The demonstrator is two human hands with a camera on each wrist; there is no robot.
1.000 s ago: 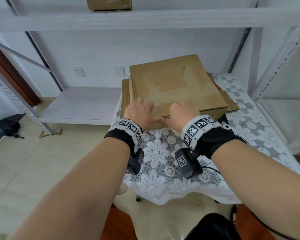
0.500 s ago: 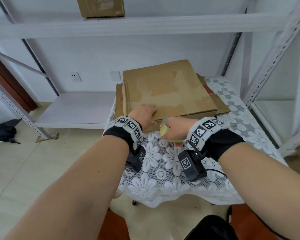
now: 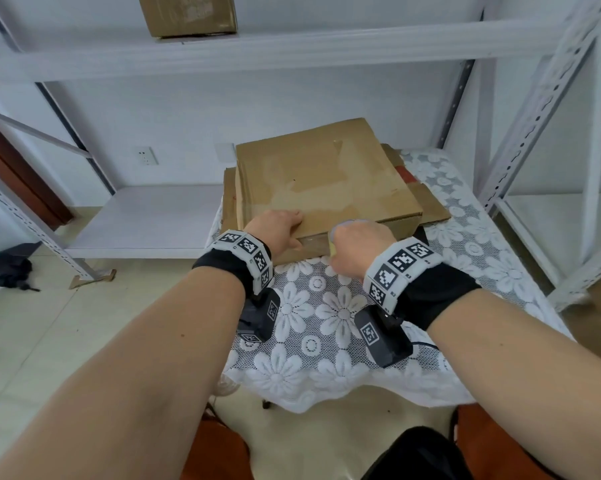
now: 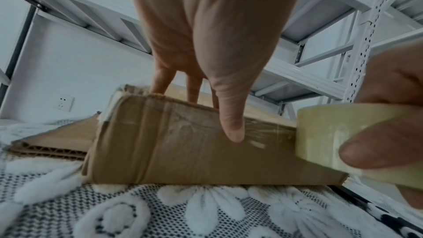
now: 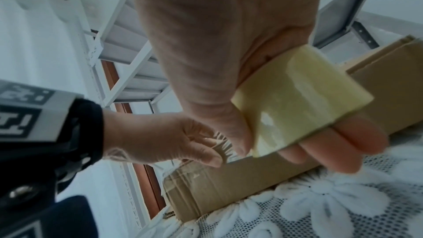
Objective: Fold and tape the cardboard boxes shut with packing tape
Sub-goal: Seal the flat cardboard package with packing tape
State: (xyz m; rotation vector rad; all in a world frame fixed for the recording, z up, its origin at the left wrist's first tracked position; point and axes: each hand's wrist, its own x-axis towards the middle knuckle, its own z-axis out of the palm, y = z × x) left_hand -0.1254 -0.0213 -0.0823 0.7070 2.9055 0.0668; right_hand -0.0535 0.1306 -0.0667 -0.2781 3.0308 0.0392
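I see the tabletop (image 3: 344,327) under its lace cloth, with the cardboard box (image 3: 327,181) lying flat at its far edge. My left hand (image 3: 278,230) presses the box's near edge, fingers straight, thumb down the front. My right hand (image 3: 356,247) grips the tape roll (image 4: 343,137) against that front face.

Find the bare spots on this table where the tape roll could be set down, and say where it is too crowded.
Free: the lace tablecloth between the cardboard box and the table's near edge, under the wrists, and the strip right of the box toward the shelf post. Crowded: the box's near side, where the left hand presses it and the right hand grips the tape roll.
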